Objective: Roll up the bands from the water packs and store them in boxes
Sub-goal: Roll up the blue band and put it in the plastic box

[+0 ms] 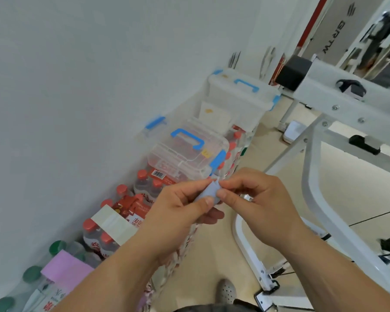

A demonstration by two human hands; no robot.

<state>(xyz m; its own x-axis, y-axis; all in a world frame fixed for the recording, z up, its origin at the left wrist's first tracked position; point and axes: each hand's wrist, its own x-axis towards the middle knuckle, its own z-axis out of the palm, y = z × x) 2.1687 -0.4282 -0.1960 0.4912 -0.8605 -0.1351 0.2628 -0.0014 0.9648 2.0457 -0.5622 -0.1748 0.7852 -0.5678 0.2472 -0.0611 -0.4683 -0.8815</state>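
A pale blue band [209, 192], rolled into a small cylinder, is pinched between both hands above the water packs. My left hand [178, 212] holds it from the left with thumb and fingers, and my right hand [254, 194] grips its right end. Just beyond the hands, a clear plastic box [185, 154] with a blue handle and blue latches rests shut on top of red-capped water packs [144, 183]. A cream band [113, 224] still wraps one red-capped pack. A pink band [63, 270] lies across a green-capped pack [32, 275] at the lower left.
A larger white box [239, 97] with a blue handle stands further along the white wall. A white metal frame [320, 167] fills the right side over beige floor tiles. A shoe [226, 290] shows below the hands.
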